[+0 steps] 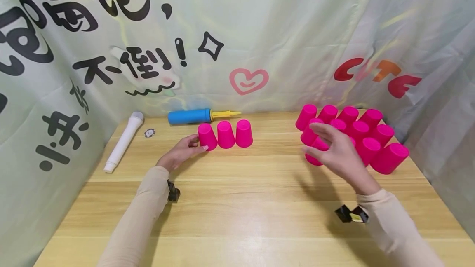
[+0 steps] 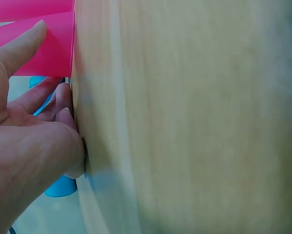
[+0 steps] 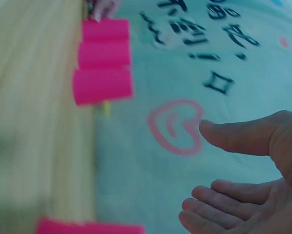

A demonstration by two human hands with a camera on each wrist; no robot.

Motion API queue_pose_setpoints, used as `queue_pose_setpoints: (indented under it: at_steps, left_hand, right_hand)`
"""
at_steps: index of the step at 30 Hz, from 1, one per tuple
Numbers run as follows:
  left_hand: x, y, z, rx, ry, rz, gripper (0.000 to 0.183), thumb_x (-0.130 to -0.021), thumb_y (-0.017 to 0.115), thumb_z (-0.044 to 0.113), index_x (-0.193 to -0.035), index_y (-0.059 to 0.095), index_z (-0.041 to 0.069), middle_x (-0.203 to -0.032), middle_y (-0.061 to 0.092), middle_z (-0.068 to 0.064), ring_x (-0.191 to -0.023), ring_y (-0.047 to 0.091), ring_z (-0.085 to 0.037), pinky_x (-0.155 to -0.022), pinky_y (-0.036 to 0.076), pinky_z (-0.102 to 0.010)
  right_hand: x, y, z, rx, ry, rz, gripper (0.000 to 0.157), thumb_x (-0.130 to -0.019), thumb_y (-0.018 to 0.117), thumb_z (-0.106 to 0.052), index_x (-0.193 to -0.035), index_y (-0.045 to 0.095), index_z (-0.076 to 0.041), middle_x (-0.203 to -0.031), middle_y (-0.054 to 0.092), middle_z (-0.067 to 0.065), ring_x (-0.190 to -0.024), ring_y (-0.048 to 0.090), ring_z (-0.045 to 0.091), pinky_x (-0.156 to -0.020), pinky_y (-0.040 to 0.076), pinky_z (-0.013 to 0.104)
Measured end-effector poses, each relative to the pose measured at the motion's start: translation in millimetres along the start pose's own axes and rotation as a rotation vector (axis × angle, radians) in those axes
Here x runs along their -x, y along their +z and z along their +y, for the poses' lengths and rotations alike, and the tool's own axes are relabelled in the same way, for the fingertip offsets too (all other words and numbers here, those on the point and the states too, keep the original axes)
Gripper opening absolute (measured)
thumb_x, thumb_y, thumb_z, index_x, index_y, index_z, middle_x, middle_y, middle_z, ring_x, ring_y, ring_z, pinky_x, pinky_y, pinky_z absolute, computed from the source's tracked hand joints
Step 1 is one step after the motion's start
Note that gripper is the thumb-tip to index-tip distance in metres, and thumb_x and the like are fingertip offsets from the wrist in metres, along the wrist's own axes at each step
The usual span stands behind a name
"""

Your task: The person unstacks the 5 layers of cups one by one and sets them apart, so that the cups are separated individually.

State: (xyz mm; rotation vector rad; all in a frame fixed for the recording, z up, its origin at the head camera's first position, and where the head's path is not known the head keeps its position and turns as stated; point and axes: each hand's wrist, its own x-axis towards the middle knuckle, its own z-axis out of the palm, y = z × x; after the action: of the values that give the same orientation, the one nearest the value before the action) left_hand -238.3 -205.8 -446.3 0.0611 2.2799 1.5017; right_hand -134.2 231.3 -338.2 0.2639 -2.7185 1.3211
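Three pink cups stand upside down in a row near the middle of the table. My left hand [image 1: 181,151] grips the leftmost cup [image 1: 208,138] from its left side. In the left wrist view the thumb lies across that cup's wall [image 2: 55,48], with the fingers partly hidden behind. The centre cup [image 1: 226,135] and the right-hand cup [image 1: 244,134] stand close beside it. Over on the right, my right hand [image 1: 340,155] hovers in front of a group of several pink cups [image 1: 390,159], covering some. In the right wrist view its thumb and fingers [image 3: 234,142] are spread, holding nothing.
Behind the row lies a blue hand pump [image 1: 191,116] with a yellow nozzle. A white tube-like object [image 1: 124,141] lies at the left, and a small round chip [image 1: 149,133] is beside it. A printed curtain [image 1: 289,44] hangs behind the wooden table [image 1: 245,209].
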Motion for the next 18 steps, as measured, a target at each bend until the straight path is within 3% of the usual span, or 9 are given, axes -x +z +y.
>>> queue_pose_setpoints:
  at_steps: [9, 18]
  left_hand:
    - [-1.8, 0.5, -1.3, -0.008, 0.003, 0.008, 0.07, -0.097, 0.07, 0.029, -0.156, 0.038, 0.01, -0.135, 0.046, -0.016, -0.123, 0.039, -0.032, -0.101, 0.039, -0.044]
    - [-2.1, 0.5, -1.3, -0.014, -0.007, 0.015, 0.071, -0.097, 0.071, 0.029, -0.157, 0.038, 0.011, -0.139, 0.046, -0.016, -0.125, 0.039, -0.032, -0.104, 0.039, -0.045]
  right_hand:
    - [-41, 68.3, 2, -0.087, -0.004, -0.179, 0.071, -0.086, 0.083, -0.017, -0.143, 0.047, 0.006, -0.144, 0.051, 0.026, -0.132, 0.049, 0.046, -0.109, 0.04, 0.053]
    - [-76, 127.3, 7, -0.108, 0.033, -0.189, 0.079, -0.085, 0.084, -0.02, -0.148, 0.043, 0.005, -0.148, 0.048, 0.025, -0.135, 0.047, 0.044, -0.11, 0.04, 0.05]
